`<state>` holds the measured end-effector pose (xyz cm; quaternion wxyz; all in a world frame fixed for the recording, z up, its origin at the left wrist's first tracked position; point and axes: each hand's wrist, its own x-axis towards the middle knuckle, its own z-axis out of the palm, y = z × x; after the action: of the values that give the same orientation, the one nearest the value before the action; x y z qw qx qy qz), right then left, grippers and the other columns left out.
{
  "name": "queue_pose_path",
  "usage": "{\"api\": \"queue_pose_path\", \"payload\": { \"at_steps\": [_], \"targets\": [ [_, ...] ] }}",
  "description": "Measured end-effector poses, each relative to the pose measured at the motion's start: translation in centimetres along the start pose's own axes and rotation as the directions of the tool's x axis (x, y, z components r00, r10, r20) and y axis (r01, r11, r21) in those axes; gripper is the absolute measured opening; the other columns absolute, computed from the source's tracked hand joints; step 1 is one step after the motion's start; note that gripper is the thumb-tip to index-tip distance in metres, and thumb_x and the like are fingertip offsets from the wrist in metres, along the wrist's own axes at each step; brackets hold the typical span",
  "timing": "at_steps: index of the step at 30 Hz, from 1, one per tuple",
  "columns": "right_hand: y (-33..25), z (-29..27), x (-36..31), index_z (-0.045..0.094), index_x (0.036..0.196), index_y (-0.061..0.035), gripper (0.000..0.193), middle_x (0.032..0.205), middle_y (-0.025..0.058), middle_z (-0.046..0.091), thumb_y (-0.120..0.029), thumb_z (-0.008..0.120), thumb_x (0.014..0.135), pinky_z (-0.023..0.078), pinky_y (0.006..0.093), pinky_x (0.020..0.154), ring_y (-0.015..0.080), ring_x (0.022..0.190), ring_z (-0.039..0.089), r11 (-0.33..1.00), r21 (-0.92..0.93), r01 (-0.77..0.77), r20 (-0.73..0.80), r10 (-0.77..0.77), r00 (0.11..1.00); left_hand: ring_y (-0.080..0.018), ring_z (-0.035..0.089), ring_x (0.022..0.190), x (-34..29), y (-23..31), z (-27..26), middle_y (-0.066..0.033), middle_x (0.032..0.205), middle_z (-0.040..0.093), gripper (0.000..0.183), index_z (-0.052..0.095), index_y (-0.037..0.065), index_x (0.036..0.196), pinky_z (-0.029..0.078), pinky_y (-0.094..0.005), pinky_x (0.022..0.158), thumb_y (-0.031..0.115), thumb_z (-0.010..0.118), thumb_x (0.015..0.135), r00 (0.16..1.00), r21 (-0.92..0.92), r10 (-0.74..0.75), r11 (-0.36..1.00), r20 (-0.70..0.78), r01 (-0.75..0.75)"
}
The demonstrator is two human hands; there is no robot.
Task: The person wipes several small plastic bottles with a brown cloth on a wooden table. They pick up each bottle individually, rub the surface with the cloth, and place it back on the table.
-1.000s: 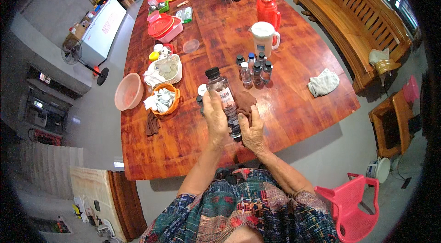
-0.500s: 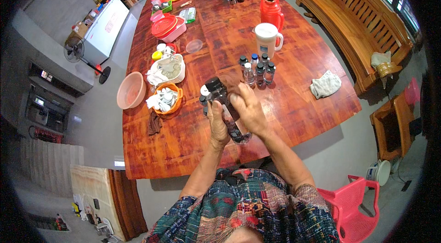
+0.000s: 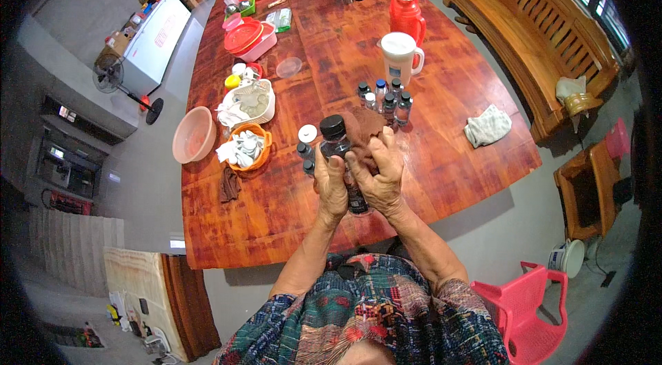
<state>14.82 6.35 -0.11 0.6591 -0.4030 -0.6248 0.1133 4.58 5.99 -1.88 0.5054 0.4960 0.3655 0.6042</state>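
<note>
Between my hands, over the table's near part, is a clear plastic bottle [image 3: 336, 148] with a black cap and a dark label. My left hand [image 3: 332, 187] is wrapped round its left side. Bunched in my right hand [image 3: 378, 175] is a brown cloth [image 3: 364, 129], pressed against the bottle's right side. Just left of the held bottle stand a white-capped bottle [image 3: 307, 134] and a couple of dark-capped ones, partly hidden by my left hand. Beyond my right hand stands a cluster of small clear bottles [image 3: 389, 104] with dark, blue and white caps.
On the wooden table [image 3: 262, 234] are an orange basket [image 3: 265, 151] of white pieces, a white basket [image 3: 269, 113], a white-lidded jug [image 3: 398, 61], a red thermos [image 3: 405, 16] and a pale cloth [image 3: 488, 126]. A pink basin [image 3: 194, 136] sits at the left edge. A red chair [image 3: 527, 310] stands behind right.
The bottle has turned from leaning left to more upright, its cap now nearer the middle. My right hand and the brown cloth have shifted slightly right along its side.
</note>
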Motion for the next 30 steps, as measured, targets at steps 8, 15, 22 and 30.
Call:
{"api": "queue_pose_path", "payload": {
  "at_steps": [8,15,22,30],
  "targets": [
    [0.4,-0.1,-0.3,0.059,0.091,-0.0021,0.029,0.109,0.0152,0.054,-0.004,0.071,0.064,0.043,0.0404,0.084,0.0338,0.101,0.052,0.990,0.112,0.086,0.005,-0.087,0.996,-0.0167,0.049,0.106,0.2,-0.8,-0.1,-0.0071,0.118,0.049,0.079,0.037,0.003,0.129,0.043,-0.0322,0.090,0.067,0.039,0.083,0.998,-0.003,0.035,0.999,0.045,-0.035],
    [-0.4,-1.5,1.8,0.053,0.108,-0.0005,0.024,0.093,0.0021,0.058,-0.011,0.058,0.087,0.044,0.0235,0.076,0.0086,0.085,0.054,0.623,0.569,-0.536,0.335,0.420,0.843,-0.0135,0.060,0.070,-0.2,-1.3,-2.5,-0.0053,0.090,0.060,0.091,0.039,0.000,0.125,0.051,-0.0243,0.062,0.069,0.059,0.069,0.964,-0.106,-0.189,0.972,0.186,0.211],
    [-0.1,-3.1,3.6,0.048,0.116,-0.0046,0.051,0.108,0.0026,0.057,-0.008,0.073,0.071,0.041,0.0300,0.091,0.0115,0.102,0.052,0.337,0.527,-0.780,0.742,0.265,0.616,-0.0207,0.065,0.069,-0.2,-0.9,-4.4,-0.0129,0.087,0.062,0.095,0.047,0.001,0.115,0.056,-0.0327,0.058,0.073,0.063,0.056,0.735,-0.303,-0.270,0.783,0.622,0.544],
    [-2.2,-2.0,4.3,0.051,0.114,-0.0024,0.064,0.111,0.0096,0.053,-0.004,0.082,0.059,0.041,0.0350,0.094,0.0215,0.106,0.052,0.300,0.704,-0.644,0.706,-0.394,0.589,-0.0234,0.056,0.103,-2.5,-1.3,-6.1,-0.0118,0.117,0.054,0.106,0.039,0.001,0.128,0.049,-0.0362,0.087,0.075,0.062,0.055,0.757,-0.232,-0.319,0.821,0.570,0.521]
  ]
}}
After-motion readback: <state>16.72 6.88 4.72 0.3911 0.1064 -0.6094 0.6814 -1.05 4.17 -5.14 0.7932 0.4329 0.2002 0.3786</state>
